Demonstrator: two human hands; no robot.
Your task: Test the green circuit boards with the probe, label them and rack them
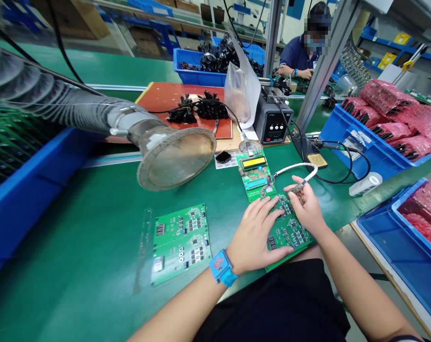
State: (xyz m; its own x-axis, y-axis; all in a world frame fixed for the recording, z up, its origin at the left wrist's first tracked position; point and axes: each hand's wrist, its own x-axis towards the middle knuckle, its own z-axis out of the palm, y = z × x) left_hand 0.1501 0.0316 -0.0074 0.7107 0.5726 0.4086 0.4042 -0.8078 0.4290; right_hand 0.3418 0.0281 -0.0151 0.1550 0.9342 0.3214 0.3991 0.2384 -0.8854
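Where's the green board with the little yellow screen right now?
In the head view, the green board with the little yellow screen lies right of centre, just beyond the left hand and nearer than the dark grey box with white knobs.

The left hand (256,235) hides part of the board (288,261) at the bench's (105,251) near edge. The probe's (296,188) tip is too small to tell. The view's left edge cuts off the hose (66,102) and bin (23,199).
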